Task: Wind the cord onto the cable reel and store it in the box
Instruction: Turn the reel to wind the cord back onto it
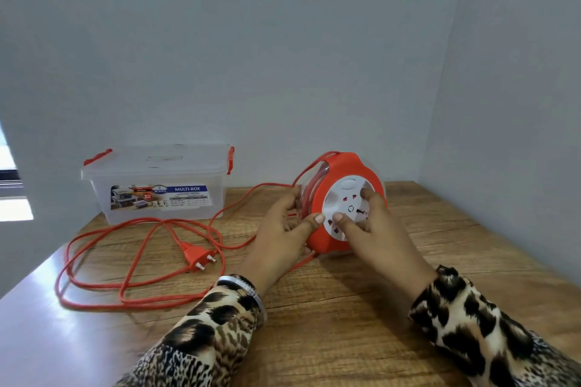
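An orange cable reel [338, 170] with a white socket face stands upright on the wooden table [345, 308]. My left hand [284, 229] grips its left side, thumb on the front rim. My right hand [374, 226] holds the white face, thumb and fingers curled on it. The orange cord [132, 261] lies in loose loops on the table to the left and runs up to the reel. Its two-pin plug [196, 254] rests inside the loops. A clear plastic box [157, 185] with orange clips and its lid on sits at the back left.
Grey walls close the table at the back and on the right. The table's left edge runs diagonally past the cord loops. A bright window strip [12, 185] shows at the far left.
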A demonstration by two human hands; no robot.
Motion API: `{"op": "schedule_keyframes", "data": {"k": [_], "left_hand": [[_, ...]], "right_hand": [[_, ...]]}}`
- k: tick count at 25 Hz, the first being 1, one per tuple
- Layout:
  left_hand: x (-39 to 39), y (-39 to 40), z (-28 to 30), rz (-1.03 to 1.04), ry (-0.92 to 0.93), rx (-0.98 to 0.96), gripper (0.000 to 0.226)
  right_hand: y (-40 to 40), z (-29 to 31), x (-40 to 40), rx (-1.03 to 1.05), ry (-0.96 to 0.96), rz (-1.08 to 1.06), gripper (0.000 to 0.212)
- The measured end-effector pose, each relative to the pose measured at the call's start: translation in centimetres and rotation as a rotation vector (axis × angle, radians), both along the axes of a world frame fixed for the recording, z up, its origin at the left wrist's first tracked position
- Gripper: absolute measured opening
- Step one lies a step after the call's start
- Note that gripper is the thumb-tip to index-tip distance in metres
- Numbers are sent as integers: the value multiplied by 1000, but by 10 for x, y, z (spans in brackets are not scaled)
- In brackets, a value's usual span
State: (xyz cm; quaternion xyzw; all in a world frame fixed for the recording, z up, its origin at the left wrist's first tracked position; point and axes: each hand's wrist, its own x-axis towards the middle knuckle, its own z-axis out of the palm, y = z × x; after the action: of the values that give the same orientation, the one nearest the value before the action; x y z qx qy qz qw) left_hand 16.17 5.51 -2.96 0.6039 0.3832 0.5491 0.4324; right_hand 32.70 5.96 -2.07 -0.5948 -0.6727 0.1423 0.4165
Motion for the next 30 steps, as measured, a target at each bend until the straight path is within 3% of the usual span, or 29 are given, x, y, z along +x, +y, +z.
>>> {"op": "schedule_keyframes", "data": {"k": [3, 4, 6, 10, 18, 20, 24, 28, 30], "left_hand": [[1, -2, 1, 12, 10, -3, 45], [1, -2, 0, 23, 16, 0, 45], [1, 1, -2, 42, 18, 3, 43], [-2, 9, -6, 53, 0, -30, 42], [-7, 18, -11, 12, 8, -34, 46], [-9, 20, -12, 3, -7, -48, 46], [-12, 19, -9, -8, -36, -49, 44], [-19, 14, -1, -3, -17, -8, 49], [-23, 12, 3, -8, 10, -12, 49]], "right_hand": [[-4, 8, -2, -339, 607, 193, 60], [-5, 10, -2, -386, 708, 242, 54], [-3, 10, 0, -381, 701, 269, 47], [-1, 6, 3, -291, 421, 191, 64], [2, 4, 17, 15, -89, -8, 43], [0, 6, 17, 174, -198, -56, 33], [-2, 14, 21, 574, -466, 82, 35], [3, 9, 15, 545, -856, 203, 46], [6, 7, 15, 576, -949, 202, 49]]}}
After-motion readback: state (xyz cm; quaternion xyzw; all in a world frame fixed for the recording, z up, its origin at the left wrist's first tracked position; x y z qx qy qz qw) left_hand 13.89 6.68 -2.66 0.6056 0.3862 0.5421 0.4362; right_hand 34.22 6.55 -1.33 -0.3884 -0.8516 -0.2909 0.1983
